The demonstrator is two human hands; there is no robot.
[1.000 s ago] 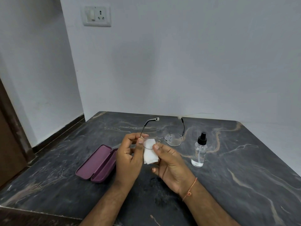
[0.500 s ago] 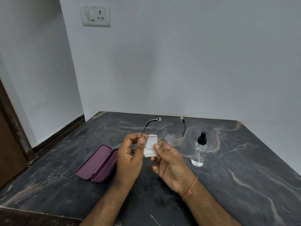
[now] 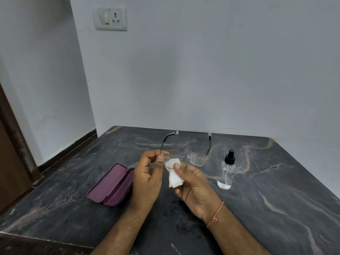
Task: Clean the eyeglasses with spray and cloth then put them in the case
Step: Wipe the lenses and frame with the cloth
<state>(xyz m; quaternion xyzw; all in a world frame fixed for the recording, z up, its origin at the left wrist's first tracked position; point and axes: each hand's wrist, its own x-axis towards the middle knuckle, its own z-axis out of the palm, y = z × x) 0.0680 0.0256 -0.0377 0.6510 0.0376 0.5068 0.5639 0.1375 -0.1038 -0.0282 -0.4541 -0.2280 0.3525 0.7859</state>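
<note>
Thin metal-framed eyeglasses (image 3: 196,159) hang above the dark marble table, temples unfolded and pointing away from me. My left hand (image 3: 147,179) pinches the frame at its left hinge. My right hand (image 3: 195,188) pinches a folded white cloth (image 3: 173,173) over the left lens, thumb on top. The right lens is uncovered and carries droplets. A clear spray bottle (image 3: 226,172) with a black nozzle stands upright to the right of the glasses. The purple case (image 3: 110,184) lies open on the table, left of my left hand.
The dark marble table (image 3: 276,199) fills a corner between two white walls. A switch and socket plate (image 3: 111,18) is high on the back wall. A dark wooden door frame (image 3: 11,144) stands at the far left.
The cloth has slid down and slightly right across the left lens under my right thumb. The glasses stay held in the same place, and the bottle and case have not moved.
</note>
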